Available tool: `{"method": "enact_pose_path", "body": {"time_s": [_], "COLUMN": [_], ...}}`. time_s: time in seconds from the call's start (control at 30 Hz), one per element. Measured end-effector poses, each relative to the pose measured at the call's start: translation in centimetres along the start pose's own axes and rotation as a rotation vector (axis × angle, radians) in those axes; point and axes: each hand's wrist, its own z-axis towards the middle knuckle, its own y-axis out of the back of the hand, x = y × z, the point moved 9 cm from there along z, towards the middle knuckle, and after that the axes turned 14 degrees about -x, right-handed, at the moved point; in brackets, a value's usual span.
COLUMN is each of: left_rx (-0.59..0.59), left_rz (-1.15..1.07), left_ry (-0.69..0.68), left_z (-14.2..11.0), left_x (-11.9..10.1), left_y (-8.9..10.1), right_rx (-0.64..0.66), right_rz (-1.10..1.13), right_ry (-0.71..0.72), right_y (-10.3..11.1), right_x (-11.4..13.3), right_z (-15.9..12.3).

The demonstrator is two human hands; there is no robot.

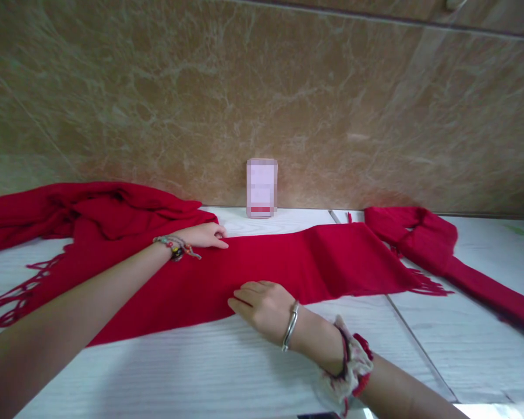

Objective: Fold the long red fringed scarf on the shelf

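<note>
A red scarf [271,262] lies spread lengthwise over the white wood-grain table, with fringe at both ends. My left hand [205,234] rests at its far edge; the thumb points right along the cloth, apart from the slightly curled fingers. Nearer to me, my right hand [259,305] is palm down across the near edge, fingers extended over the fabric and thumb apart. Neither hand visibly grips the cloth, though the undersides of the fingers are hidden. Beside my left hand is a bunched heap of red cloth [113,209], overlapping or touching the spread scarf.
A folded red cloth strip [436,238] lies at the right, close to the scarf's fringe. Against the brown marbled wall [157,105] stands a small, pixelated pale box-like object [262,186]. The white tabletop [192,372] has seams on the right.
</note>
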Motion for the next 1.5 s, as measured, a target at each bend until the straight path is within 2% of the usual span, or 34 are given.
{"method": "enact_pose_path", "body": {"time_s": [0.23,0.47,0.6,0.7,0.8,0.9,1.07,1.13,1.2,1.3,1.4,1.5], "left_rx": [0.072,0.07,-0.016,-0.072,-0.085,-0.087,-0.084,-0.098,-0.083,-0.048,-0.021,-0.006], "left_rz": [-0.07,-0.192,-0.249,-0.459,-0.661,-0.771,-0.807,-0.797,-0.787,-0.753,-0.733,-0.703], "left_ry": [-0.01,0.061,0.113,0.14,0.141,0.156,0.094,0.052,0.016,-0.026,-0.06,-0.088], "left_z": [1.2,1.7,1.7,1.7,2.0,2.9,5.8,7.3,8.8,11.1,12.9,14.2], "left_x": [0.2,1.1,1.2,0.1,-2.1,-5.1,-11.8,-14.8,-18.0,-22.3,-25.6,-27.6], "left_y": [0.1,0.2,1.4,2.5,3.7,4.7,5.7,5.7,4.8,2.2,-1.4,-5.2], "right_rx": [-0.1,-0.103,-0.143,-0.165,-0.167,-0.141,-0.093,-0.114,-0.148,-0.161,-0.116,-0.054], "right_rz": [-0.159,-0.198,-0.257,-0.338,-0.421,-0.492,-0.603,-0.659,-0.711,-0.735,-0.724,-0.691], "right_ry": [-0.009,0.056,0.102,0.103,0.091,0.069,-0.004,-0.054,-0.126,-0.252,-0.379,-0.502], "right_y": [0.3,-0.3,1.8,4.5,7.4,10.1,14.7,16.7,18.5,20.1,20.1,19.2], "right_x": [0.8,2.2,2.1,1.1,-0.3,-1.6,-4.3,-5.7,-7.4,-10.0,-12.5,-14.7], "right_z": [1.6,3.0,3.3,3.2,2.7,1.7,-0.8,-2.4,-4.4,-8.1,-12.1,-15.8]}}
